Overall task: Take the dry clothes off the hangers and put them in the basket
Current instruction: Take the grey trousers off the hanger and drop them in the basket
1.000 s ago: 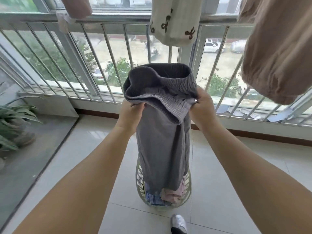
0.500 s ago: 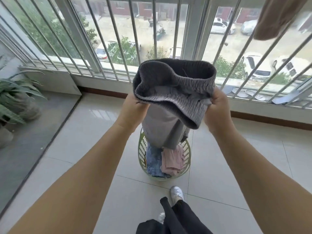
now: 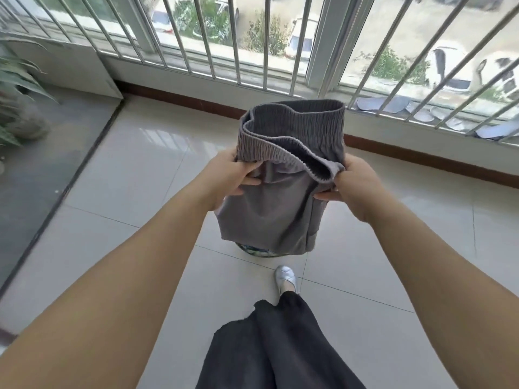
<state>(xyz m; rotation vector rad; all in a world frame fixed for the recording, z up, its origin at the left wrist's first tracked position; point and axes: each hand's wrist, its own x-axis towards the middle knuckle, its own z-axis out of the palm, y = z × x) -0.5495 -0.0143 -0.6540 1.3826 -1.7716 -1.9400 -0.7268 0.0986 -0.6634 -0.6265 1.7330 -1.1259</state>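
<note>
Glossy tiles; hands point(image 3: 234, 178) point(image 3: 352, 186) grip ribbed grey trousers point(image 3: 280, 197).

Trousers point(image 3: 283, 192) between left hand point(image 3: 230, 178) and right hand point(image 3: 351, 183), directly over basket point(image 3: 261, 252) on floor point(image 3: 140, 178); shoe point(image 3: 286, 277) just before basket, railing point(image 3: 238, 51) behind.

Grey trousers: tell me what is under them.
Both the left hand and right hand grip the grey trousers by the waistband. Below their hem only a sliver of the basket shows, with some coloured fabric inside. The rest of the basket is covered.
</note>
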